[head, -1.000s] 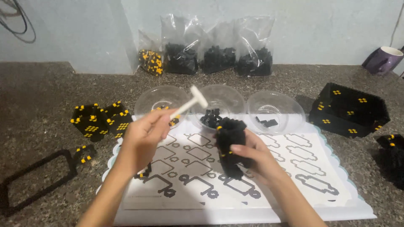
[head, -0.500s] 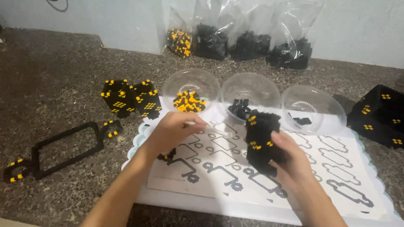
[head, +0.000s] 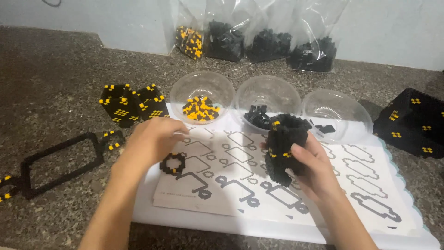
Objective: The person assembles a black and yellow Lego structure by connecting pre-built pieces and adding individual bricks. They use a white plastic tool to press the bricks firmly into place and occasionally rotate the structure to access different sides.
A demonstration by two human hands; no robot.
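Right hand (head: 311, 163) grips black brick block (head: 283, 147) beside bowl (head: 267, 96) holding black bricks (head: 257, 116).

I am at a dark, speckled stone counter (head: 55, 69). It looks rough and grey-brown. Behind it is a plain, pale wall (head: 393, 28). The wall is smooth and a little bluish. The light is soft and a bit dim.

Three bowls (head: 268, 95) stand behind the sheet (head: 240, 180) (bags (head: 259, 41) farther back), blocks (head: 132, 104) left.
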